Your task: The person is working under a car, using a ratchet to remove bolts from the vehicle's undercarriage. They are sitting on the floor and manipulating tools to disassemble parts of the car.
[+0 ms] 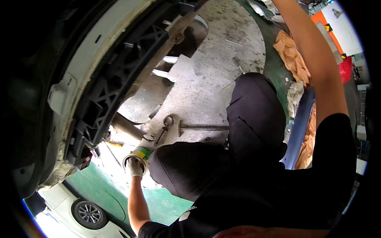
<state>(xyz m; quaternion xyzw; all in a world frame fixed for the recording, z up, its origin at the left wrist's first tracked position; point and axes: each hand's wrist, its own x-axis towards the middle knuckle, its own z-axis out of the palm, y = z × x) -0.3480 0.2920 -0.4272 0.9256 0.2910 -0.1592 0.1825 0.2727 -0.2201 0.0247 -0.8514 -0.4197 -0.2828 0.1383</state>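
Note:
My left hand (135, 168), in a whitish knit glove, reaches into the mouth of an open round tin (145, 152) with a green and yellow label. Its fingers are hidden inside the tin, so whether they grip anything does not show. The tin is beside my bent left knee, on the pale stained floor plate (222, 47). My right arm (317, 59) stretches up past the top edge of the picture, which leaves the right hand out of sight. Close to the tin lies a metal eye bolt (168, 121) with a ring at one end.
A vehicle's black ribbed plastic part (104, 84) spans the upper left. A long metal bar (204, 128) with a crosspiece lies before my knees. On the right are crumpled brown paper (291, 51) and a long blue-grey panel (299, 129). A white car (59, 202) stands at lower left.

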